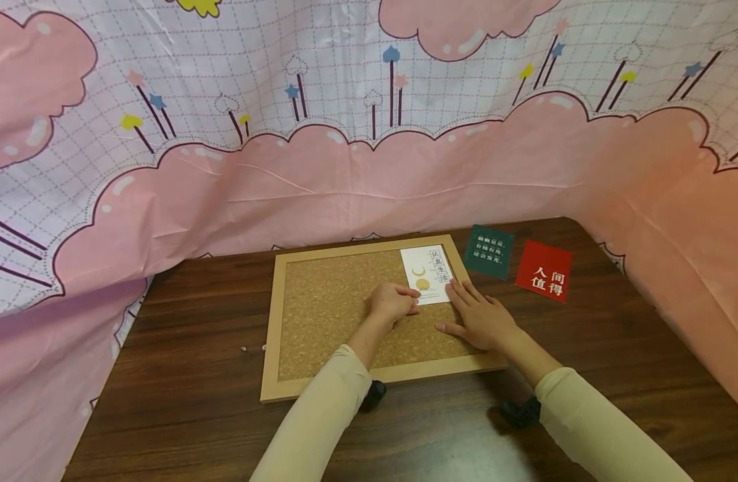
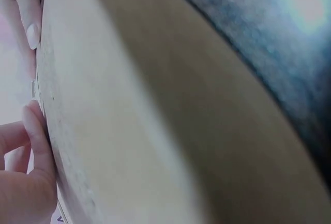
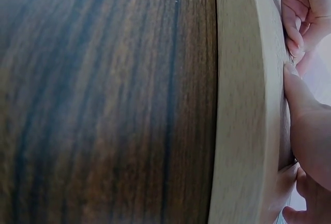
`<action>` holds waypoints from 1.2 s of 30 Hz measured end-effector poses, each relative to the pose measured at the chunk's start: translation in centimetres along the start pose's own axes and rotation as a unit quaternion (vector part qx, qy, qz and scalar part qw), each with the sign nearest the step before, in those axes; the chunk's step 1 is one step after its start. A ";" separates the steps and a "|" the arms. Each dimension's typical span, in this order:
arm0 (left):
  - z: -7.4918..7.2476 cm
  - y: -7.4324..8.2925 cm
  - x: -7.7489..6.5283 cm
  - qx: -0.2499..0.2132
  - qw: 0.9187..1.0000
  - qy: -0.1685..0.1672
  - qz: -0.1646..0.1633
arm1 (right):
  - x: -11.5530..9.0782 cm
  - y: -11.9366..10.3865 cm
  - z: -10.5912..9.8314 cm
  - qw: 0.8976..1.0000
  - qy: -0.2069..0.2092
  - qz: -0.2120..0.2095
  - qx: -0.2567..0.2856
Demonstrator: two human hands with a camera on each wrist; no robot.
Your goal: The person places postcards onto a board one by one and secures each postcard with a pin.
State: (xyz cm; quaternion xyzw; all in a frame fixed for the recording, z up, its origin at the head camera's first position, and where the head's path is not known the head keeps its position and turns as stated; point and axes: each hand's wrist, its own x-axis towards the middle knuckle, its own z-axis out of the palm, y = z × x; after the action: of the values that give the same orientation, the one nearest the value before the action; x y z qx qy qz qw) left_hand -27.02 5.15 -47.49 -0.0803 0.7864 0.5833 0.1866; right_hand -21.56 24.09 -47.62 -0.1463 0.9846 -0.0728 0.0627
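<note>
A white card (image 1: 430, 271) with a yellow moon drawing and black characters lies at the upper right of a wood-framed cork board (image 1: 332, 308). My left hand (image 1: 393, 301) pinches the card's lower left corner between thumb and curled fingers. Spread flat on the board, my right hand (image 1: 484, 320) has its fingertips at the card's lower right edge and its thumb pointing left. The left wrist view shows the left fingers (image 2: 33, 141) bent close to the cork, beyond the frame. In the right wrist view, the right thumb (image 3: 297, 89) rests near the left hand's fingertips.
A green card (image 1: 489, 252) and a red card (image 1: 544, 270) lie on the dark wooden table (image 1: 188, 335) right of the board. Two tiny pale bits (image 1: 243, 349) are by the board's left edge. A pink patterned curtain (image 1: 320, 181) hangs behind the table.
</note>
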 end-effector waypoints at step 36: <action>-0.2 -0.1 -1.3 -0.005 0.999 0.013 0.037 | -0.3 -0.5 -0.6 1.000 0.005 -0.008 0.002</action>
State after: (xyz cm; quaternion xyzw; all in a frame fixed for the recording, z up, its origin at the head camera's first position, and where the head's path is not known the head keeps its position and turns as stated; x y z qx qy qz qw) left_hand -25.88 4.81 -47.03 -0.0601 0.7886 0.5922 0.1543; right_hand -21.18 23.76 -46.90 -0.1536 0.9835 -0.0762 0.0575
